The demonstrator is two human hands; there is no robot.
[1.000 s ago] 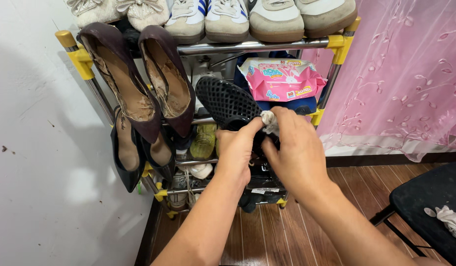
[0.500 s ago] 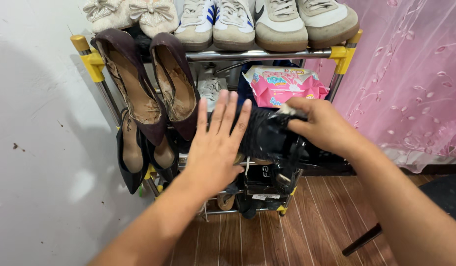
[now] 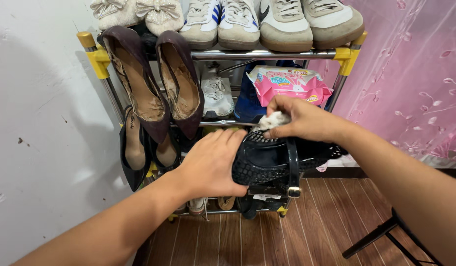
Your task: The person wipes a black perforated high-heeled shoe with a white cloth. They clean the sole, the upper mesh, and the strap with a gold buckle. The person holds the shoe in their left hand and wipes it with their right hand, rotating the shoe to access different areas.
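Observation:
A black perforated plastic shoe with a buckled strap [image 3: 272,165] lies on its side in front of the metal shoe rack [image 3: 267,53]. My left hand [image 3: 213,165] grips the shoe's toe end, fingers wrapped over its edge. Just above, my right hand [image 3: 299,118] pinches a small crumpled white cloth [image 3: 273,120] and presses it against the shoe's upper rim. The shoe's far end sticks out to the right, under my right forearm.
Dark brown high heels [image 3: 156,83] hang on the rack's left side, with black heels [image 3: 132,148] below. Sneakers [image 3: 287,22] line the top shelf. A pink wipes pack [image 3: 292,86] lies on the second shelf. White wall left, pink curtain [image 3: 415,74] right, black chair leg [image 3: 373,236] on the wood floor.
The shoe has turned from toe-up to lying sideways. My left hand opened flat, then took hold of the toe end again. My right hand has kept the cloth on the shoe.

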